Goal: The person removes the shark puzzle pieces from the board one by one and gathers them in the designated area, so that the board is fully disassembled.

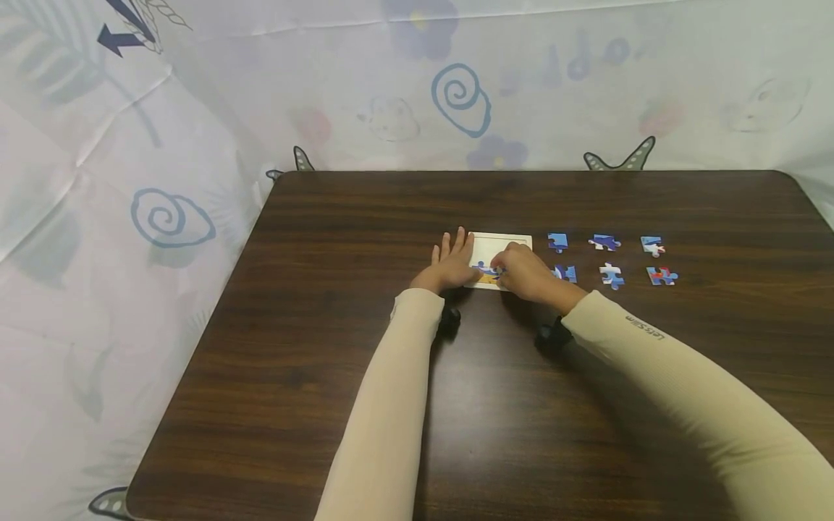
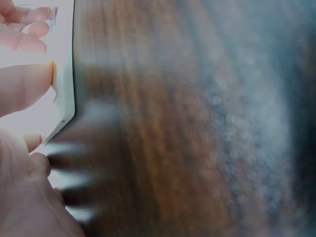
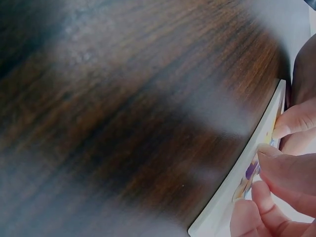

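A pale puzzle tray [image 1: 521,239] lies on the table, with blue and yellow puzzle pieces [image 1: 487,277] along its near side. My left hand [image 1: 448,269] rests at the tray's left edge, fingers straight and spread, the thumb reaching over the fitted pieces. Inside the near right part of the tray, my right hand [image 1: 524,273] has its thumb and fingers curled together around a puzzle piece [image 3: 251,170]. The right wrist view shows purple on that piece; the fingers cover the rest. In the left wrist view the tray is overexposed and its pieces cannot be made out.
Right of the tray, several loose puzzle pieces lie in two rows, among them a blue one [image 1: 557,242], a white and blue one [image 1: 611,276] and a red and blue one [image 1: 662,276]. The dark wooden table [image 1: 293,325] meets a patterned cloth [image 1: 365,87] behind and at left.
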`<state>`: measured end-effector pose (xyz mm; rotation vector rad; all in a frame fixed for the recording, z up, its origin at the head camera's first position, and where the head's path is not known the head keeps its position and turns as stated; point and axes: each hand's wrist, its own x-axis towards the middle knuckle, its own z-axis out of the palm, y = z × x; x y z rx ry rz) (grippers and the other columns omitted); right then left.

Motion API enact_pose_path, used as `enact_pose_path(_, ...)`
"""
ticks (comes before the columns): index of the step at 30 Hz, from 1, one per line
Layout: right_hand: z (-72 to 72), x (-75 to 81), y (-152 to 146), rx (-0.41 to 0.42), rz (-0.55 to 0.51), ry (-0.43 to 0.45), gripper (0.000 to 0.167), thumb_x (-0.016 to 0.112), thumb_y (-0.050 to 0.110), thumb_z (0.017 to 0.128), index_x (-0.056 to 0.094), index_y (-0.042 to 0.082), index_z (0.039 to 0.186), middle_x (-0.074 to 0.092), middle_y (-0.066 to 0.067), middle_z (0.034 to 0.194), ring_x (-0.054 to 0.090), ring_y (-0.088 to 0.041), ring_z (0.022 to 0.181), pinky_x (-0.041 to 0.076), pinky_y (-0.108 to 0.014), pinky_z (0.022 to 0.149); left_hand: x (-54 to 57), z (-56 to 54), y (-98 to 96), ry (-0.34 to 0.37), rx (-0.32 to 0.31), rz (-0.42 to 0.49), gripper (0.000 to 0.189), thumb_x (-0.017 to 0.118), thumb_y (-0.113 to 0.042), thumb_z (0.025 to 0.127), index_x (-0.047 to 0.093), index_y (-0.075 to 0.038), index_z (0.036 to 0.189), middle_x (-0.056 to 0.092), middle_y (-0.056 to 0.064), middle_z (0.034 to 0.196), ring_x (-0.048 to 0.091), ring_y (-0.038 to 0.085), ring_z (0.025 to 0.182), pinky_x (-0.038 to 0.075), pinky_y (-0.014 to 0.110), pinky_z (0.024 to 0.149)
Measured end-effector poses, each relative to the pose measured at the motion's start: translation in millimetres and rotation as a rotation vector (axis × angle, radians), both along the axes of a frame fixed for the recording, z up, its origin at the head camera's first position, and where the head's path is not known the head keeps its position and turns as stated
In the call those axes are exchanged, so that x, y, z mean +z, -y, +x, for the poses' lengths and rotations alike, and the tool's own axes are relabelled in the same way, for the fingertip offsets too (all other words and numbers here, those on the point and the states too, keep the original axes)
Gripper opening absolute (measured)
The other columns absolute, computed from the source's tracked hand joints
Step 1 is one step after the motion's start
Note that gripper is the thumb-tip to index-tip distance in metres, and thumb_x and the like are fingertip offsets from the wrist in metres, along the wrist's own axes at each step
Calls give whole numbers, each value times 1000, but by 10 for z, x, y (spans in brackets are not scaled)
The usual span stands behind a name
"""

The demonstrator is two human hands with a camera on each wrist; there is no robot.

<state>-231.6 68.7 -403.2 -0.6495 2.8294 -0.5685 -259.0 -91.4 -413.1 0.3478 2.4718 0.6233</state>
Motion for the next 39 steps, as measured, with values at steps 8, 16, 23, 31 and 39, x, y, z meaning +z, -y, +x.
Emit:
enact_pose_path(8, -22, -32, 9, 8, -21, -33, 27, 67, -2, 78, 67, -10, 104, 64, -23, 96, 57, -33, 92, 47, -44, 85, -6, -11, -3, 0, -2, -10, 83, 47, -27, 93, -8, -14, 153, -23, 4, 160, -27, 28, 146, -15, 48, 120)
enact_pose_path(16, 4, -46, 8, 18, -70, -35, 13, 64, -6, 77, 70, -7, 88, 60, -22, 98, 54, -34, 97, 46, -46, 88, 2, -10, -10, 5, -9, -25, 84, 48, -27, 93, -9, -13, 153, -24, 5, 159, -28, 29, 146, -15, 49, 120)
enact_pose_path(23, -10, -52, 13, 39, -65, -61, 17, 63, -10, 73, 63, -6, 90, 63, -21, 90, 57, -33, 89, 45, -46, 84, -1, -13, -5, 3, -16, -31, 85, 48, -25, 92, -10, -13, 153, -25, 5, 159, -28, 29, 146, -15, 48, 120)
enact_pose_path(31, -43, -46, -20, 9, -95, 0, 23, 67, -7, 75, 59, -6, 97, 58, -26, 98, 53, -33, 89, 47, -44, 79, 19, -15, -10, 19, -15, -13, 84, 47, -24, 92, -10, -14, 153, -25, 5, 158, -29, 28, 146, -16, 48, 120)
enact_pose_path(39, -47, -57, -38, 47, -102, -29, 28, 66, -5, 76, 61, -9, 103, 63, -26, 97, 58, -37, 92, 46, -48, 85, 16, -20, -3, 32, -16, -13, 85, 47, -24, 92, -12, -16, 153, -27, 4, 158, -30, 28, 145, -17, 48, 120)
